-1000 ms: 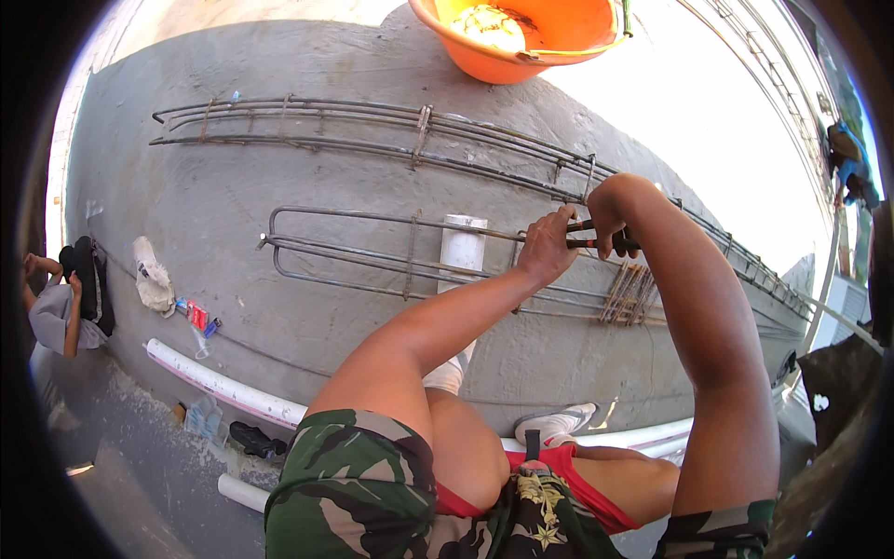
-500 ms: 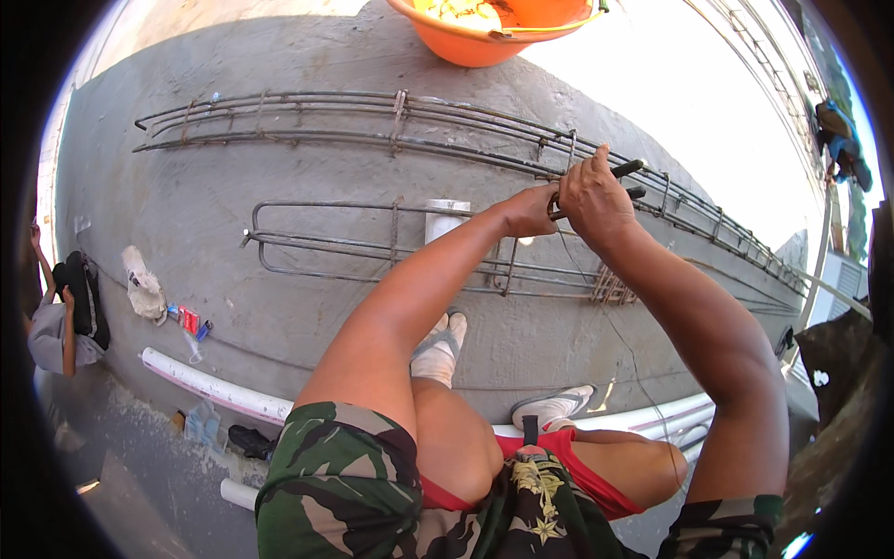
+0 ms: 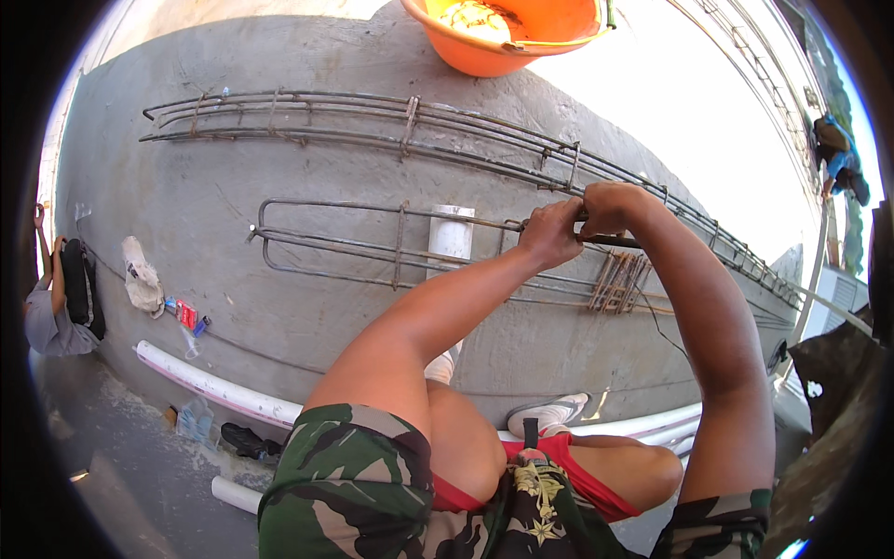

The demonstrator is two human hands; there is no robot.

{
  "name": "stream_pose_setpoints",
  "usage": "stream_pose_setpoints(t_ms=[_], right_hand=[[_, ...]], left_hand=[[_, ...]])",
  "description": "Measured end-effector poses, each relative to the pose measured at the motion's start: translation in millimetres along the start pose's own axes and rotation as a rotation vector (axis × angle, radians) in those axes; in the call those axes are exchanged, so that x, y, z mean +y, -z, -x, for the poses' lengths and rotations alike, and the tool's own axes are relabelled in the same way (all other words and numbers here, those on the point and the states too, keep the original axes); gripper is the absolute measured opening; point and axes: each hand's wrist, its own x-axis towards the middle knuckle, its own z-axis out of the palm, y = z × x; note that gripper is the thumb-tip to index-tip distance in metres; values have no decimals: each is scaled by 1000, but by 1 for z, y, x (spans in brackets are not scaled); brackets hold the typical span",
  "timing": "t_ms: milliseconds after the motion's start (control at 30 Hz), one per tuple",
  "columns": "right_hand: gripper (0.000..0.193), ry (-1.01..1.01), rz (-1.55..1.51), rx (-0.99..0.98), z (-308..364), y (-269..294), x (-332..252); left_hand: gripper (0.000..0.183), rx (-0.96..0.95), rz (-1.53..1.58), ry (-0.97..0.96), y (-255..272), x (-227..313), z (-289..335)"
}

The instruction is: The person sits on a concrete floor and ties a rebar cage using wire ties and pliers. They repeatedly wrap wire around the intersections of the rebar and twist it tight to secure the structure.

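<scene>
My right hand (image 3: 610,207) is closed around black-handled pliers (image 3: 610,241), whose jaws are hidden by my fingers. Touching it, my left hand (image 3: 551,235) is closed at the upper bar of the nearer rebar cage (image 3: 326,240); what its fingers pinch is hidden. This cage lies over a white cylinder (image 3: 452,235). Toward its right part a bunch of rusty stirrups (image 3: 619,282) sits close together on the bars. Beyond my hands runs a longer rebar cage (image 3: 345,144), with stirrups tied along it.
An orange tub (image 3: 489,58) stands at the far side. White pipes (image 3: 214,384) lie near my feet. A cloth-like bag (image 3: 142,275) and small packets (image 3: 186,314) lie at left, near another person (image 3: 60,317). One more person (image 3: 838,154) is at far right.
My right hand has turned over and come nearer, swinging the plier handles downward. My left hand has shifted slightly right. The view has shifted a little.
</scene>
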Motion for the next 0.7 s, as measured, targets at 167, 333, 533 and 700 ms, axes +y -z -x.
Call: stream_pose_setpoints(t_ms=[167,333,533,700], right_hand=[[48,29,491,779,46,-50,-8],[35,-122,638,652,30,-68,1],[18,-98,219,266,21,-27,-11],[20,-158,-22,-207,29,23,-19]], left_hand=[[47,-292,-90,135,20,-8,-13],[52,-471,-2,68,28,-4,-22],[59,167,-106,-197,11,22,19],[66,137,-43,-43,1,23,5]])
